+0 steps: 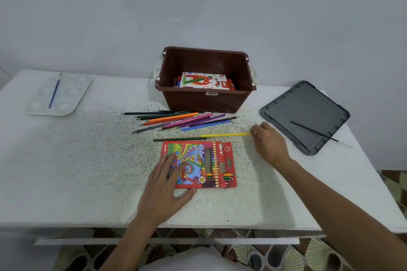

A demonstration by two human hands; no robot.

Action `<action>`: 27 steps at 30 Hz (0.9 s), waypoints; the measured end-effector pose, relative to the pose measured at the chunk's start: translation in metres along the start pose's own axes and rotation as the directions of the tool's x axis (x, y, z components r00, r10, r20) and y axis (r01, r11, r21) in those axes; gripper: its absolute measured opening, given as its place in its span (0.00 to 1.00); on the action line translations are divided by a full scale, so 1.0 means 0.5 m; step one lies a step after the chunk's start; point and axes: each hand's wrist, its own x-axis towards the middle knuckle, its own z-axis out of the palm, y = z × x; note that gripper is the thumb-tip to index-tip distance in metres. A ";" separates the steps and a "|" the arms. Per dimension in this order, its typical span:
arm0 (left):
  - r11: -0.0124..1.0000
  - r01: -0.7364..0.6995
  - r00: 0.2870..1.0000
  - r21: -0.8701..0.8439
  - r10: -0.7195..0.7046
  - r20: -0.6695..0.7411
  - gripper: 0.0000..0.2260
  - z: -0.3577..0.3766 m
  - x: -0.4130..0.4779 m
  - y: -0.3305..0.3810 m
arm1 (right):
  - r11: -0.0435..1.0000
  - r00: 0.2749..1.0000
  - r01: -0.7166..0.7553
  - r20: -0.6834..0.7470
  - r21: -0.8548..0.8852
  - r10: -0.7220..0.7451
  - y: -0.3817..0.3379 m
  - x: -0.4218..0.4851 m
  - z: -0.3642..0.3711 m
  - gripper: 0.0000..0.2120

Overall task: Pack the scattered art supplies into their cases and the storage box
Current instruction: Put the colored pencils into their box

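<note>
the left hand (167, 185) lies flat and open on the near left corner of the red colour pencil case (199, 165), pressing it to the white bench (66, 171). to the right, the right hand (269, 143) pinches the end of a yellow pencil (226, 135) lying just beyond the case, beside a dark green pencil (179, 139). farther off, loose coloured pencils (180, 120) fan out before the brown storage box (206, 79), which holds an oil pastels box (202, 81). the grey lid (306, 114) with a thin brush (317, 133) sits far right; a palette (61, 94) with a blue brush (54, 92), far left.
</note>
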 end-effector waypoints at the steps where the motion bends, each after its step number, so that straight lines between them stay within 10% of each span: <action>1: 1.000 0.001 1.000 0.001 -0.001 -0.002 0.30 0.000 0.000 -0.001 | 1.000 0.999 -0.022 -0.026 0.010 0.022 0.028 -0.013 -0.011 0.05; 11: 1.000 -0.003 1.000 0.020 0.003 0.007 0.30 0.002 0.002 -0.001 | 0.997 0.995 -0.026 -0.095 0.066 0.032 0.177 -0.155 -0.085 0.05; 27: 1.000 -0.008 1.000 0.022 0.008 -0.003 0.30 0.001 0.003 0.001 | 0.951 0.962 0.272 -0.014 0.147 -0.273 0.006 -0.187 0.008 0.08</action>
